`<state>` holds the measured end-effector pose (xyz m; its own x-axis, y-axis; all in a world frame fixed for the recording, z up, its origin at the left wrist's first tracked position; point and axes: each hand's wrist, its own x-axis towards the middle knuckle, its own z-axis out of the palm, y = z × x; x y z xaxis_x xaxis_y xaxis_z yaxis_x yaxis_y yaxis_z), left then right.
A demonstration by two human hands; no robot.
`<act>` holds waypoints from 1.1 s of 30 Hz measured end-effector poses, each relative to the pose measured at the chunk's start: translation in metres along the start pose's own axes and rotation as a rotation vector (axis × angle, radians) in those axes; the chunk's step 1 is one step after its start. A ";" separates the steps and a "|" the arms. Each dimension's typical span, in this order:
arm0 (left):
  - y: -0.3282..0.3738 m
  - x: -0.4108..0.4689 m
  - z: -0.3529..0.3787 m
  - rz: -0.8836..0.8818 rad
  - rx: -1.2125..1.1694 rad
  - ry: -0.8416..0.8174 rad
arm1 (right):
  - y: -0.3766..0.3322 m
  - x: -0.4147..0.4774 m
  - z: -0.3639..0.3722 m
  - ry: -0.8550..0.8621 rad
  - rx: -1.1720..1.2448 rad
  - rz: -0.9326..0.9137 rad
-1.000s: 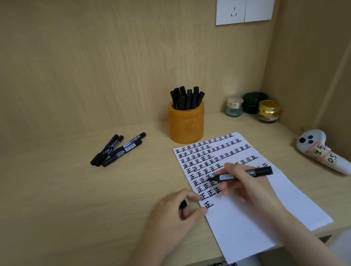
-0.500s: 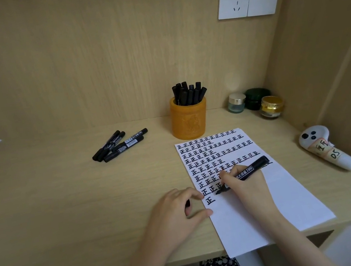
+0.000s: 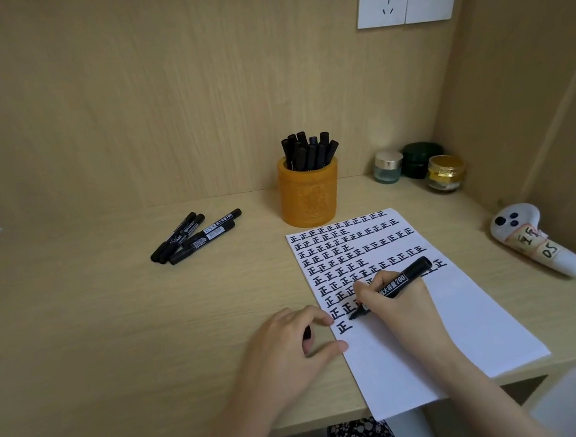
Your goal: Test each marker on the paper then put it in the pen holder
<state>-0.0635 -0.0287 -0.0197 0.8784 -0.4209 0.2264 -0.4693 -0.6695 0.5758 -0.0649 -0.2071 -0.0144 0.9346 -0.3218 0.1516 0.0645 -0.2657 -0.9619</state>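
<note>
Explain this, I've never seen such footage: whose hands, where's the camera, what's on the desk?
No machine here: a person wears a camera on the head, looking down at their own hands. The right hand holds an uncapped black marker, tip at the paper, which is covered in rows of test marks. The left hand rests by the paper's edge, pinching a small black piece, probably the cap. On the desk: an orange pen holder full of capped markers, loose markers, three small jars, a white controller.

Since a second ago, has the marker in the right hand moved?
Yes: the marker tilted from level, its tip dropping down the paper to the bottom row's lone character.
</note>
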 end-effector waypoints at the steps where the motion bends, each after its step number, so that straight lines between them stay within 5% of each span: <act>1: 0.000 0.000 0.000 -0.006 0.001 -0.002 | 0.000 0.000 0.000 0.001 -0.010 0.004; 33: 0.001 -0.001 -0.001 -0.034 0.002 -0.020 | 0.001 0.000 -0.002 0.016 -0.057 0.026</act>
<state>-0.0648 -0.0288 -0.0184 0.8918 -0.4102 0.1910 -0.4394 -0.6847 0.5814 -0.0652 -0.2090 -0.0151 0.9300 -0.3435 0.1310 0.0202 -0.3081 -0.9511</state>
